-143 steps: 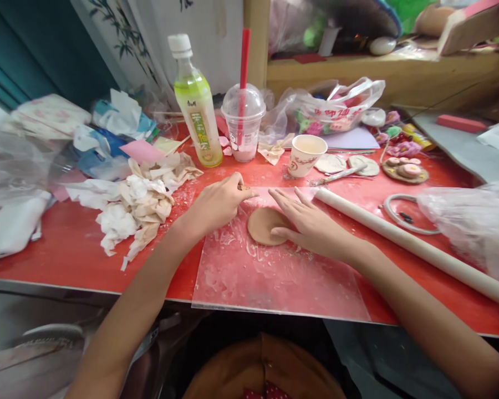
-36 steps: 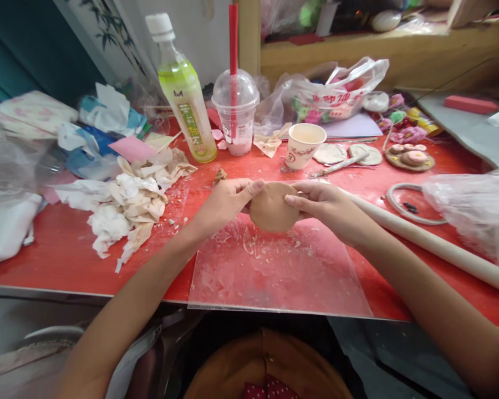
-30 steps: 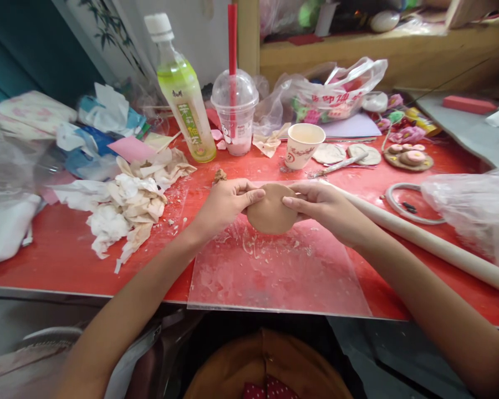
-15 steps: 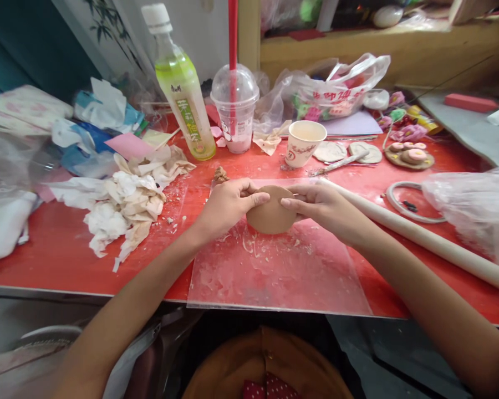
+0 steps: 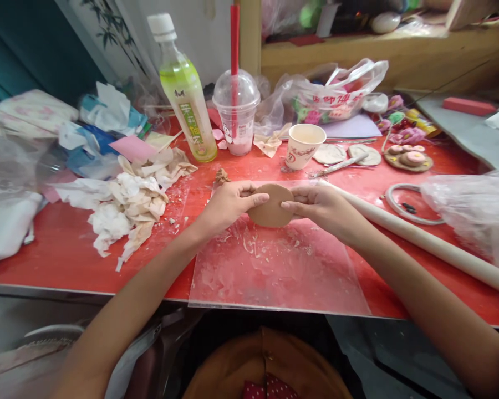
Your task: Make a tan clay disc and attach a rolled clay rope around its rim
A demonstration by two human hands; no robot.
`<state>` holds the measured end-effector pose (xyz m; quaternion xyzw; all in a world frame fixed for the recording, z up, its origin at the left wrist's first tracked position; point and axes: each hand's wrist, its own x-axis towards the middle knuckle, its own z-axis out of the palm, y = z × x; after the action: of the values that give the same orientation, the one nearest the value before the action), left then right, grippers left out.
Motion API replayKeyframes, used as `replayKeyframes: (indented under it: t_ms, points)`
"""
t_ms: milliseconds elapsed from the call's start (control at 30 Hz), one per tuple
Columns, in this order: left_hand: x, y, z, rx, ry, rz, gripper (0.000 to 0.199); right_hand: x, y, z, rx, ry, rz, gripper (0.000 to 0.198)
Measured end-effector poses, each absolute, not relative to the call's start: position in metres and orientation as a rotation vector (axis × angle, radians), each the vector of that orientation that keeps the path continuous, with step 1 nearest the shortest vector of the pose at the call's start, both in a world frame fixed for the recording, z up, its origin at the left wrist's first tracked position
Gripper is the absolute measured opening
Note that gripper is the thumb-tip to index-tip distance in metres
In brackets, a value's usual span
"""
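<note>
Between my two hands is a flat brown clay disc point(image 5: 270, 213), held up over a clear plastic sheet point(image 5: 274, 282) strewn with pale clay scraps. My left hand point(image 5: 237, 202) pinches the disc's left edge, thumb on the near face and fingers behind. On the opposite edge my right hand point(image 5: 314, 205) grips it the same way, its fingertips partly hidden behind the clay. A small brown lump of clay point(image 5: 222, 175) lies just beyond my left hand. Past my right hand stands a paper cup point(image 5: 304, 147), beside a clay-smeared stick point(image 5: 341, 164).
Crumpled tissues point(image 5: 128, 205) cover the left of the red table point(image 5: 149, 271). A drink bottle point(image 5: 189, 105) and a domed plastic cup point(image 5: 237, 116) stand behind. A long pale tube point(image 5: 419, 235) slants across the right, near a clay piece with pink tops point(image 5: 411, 157).
The disc has tilted slightly, so its face looks a little shallower. Both hands keep their hold in nearly the same place. The view has shifted slightly.
</note>
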<state>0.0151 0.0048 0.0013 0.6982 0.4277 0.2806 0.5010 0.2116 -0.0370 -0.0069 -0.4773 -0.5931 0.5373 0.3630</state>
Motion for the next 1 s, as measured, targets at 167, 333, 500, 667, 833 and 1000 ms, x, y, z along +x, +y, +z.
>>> replayKeyframes:
  t_ms: [167, 333, 500, 667, 833, 1000]
  points:
    - [0.013, 0.006, 0.001, 1.651, 1.017, 0.575, 0.030, 0.216, -0.038, 0.000, -1.225, -1.575, 1.452, 0.025]
    - [0.008, 0.014, -0.004, 2.424, 1.202, 0.551, 0.041, 0.223, -0.033, -0.002, -1.562, -1.771, 0.593, 0.041]
    - [0.006, 0.013, -0.009, 2.731, 0.923, 0.186, 0.077, 0.224, -0.029, -0.012, -1.560, -1.918, 0.479, 0.052]
    - [0.011, 0.002, -0.012, 2.671, 0.863, -0.161, 0.082, 0.219, -0.030, -0.018, -1.520, -2.240, 0.477, 0.068]
    - [0.016, -0.003, -0.017, 2.732, 0.824, -0.075, 0.086, 0.224, -0.028, -0.011, -1.529, -1.931, 0.547, 0.059]
    - [0.022, -0.009, -0.025, 2.836, 0.669, 0.007, 0.076, 0.225, -0.028, -0.003, -1.594, -1.769, 0.531, 0.060]
